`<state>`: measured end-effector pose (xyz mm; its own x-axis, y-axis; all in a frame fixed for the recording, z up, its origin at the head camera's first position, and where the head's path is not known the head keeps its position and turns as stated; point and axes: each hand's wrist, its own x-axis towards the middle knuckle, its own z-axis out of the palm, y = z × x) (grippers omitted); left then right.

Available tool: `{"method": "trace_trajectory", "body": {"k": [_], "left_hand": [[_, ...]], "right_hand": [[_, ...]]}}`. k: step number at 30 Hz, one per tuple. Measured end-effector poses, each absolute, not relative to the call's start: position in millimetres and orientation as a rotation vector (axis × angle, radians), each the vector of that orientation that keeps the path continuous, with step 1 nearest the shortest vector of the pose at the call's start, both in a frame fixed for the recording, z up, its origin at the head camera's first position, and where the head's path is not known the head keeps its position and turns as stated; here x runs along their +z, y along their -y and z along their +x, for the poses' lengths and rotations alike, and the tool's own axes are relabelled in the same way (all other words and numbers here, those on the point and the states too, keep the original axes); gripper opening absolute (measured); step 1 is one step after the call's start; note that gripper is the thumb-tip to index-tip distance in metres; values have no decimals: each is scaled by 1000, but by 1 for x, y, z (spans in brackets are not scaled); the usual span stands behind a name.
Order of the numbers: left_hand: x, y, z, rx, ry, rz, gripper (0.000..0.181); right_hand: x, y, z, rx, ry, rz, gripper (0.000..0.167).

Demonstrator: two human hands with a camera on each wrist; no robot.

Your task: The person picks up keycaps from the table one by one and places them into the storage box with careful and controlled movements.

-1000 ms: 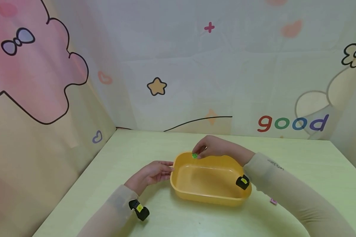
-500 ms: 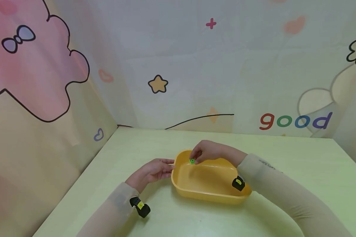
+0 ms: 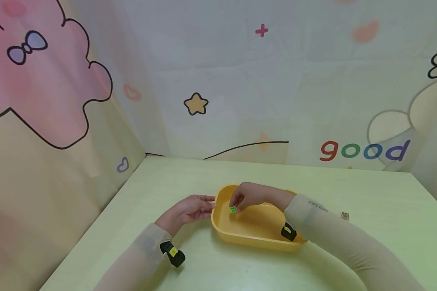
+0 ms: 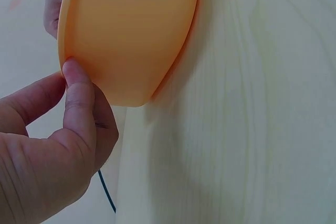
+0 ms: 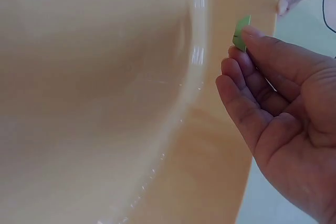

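A yellow-orange plastic basin (image 3: pixel 253 241) with rounded corners stands on the table. At its left end my left hand (image 3: pixel 185 211) pinches the rim; the left wrist view shows the thumb (image 4: pixel 79 85) against the outer wall. My right hand (image 3: pixel 250 195) reaches over the far rim, inside the left part of the basin. Between its thumb and fingertips it pinches a small green square block (image 3: pixel 233 209) with a dark mark on its face. In the right wrist view the green block (image 5: pixel 242 33) is seen nearly edge-on, above the basin floor. The right forearm covers part of the basin's right end.
A small brownish patterned block (image 3: pixel 345 216) lies on the table, just beyond the right sleeve (image 3: pixel 349 236). Black devices are strapped at both wrists, the right one (image 3: pixel 288 232) over the basin's front right. A printed cloth backdrop (image 3: pixel 236 97) stands behind the pale table (image 3: pixel 189 178).
My right hand has moved down and left, carrying the green block from the far rim into the basin. The brownish block has come into view; a pink one is now out of sight.
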<state>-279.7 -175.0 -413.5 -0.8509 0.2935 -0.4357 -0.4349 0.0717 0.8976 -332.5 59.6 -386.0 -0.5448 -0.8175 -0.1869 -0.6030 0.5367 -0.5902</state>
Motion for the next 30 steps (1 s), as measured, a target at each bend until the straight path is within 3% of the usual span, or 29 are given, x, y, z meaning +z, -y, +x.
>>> {"method": "trace_trajectory", "body": {"k": [30], "left_hand": [[-415,173,-281,1821,-1890,-149,46]], "right_hand": [[-409,-41,-333,-607,-2289,-1134,19]]}}
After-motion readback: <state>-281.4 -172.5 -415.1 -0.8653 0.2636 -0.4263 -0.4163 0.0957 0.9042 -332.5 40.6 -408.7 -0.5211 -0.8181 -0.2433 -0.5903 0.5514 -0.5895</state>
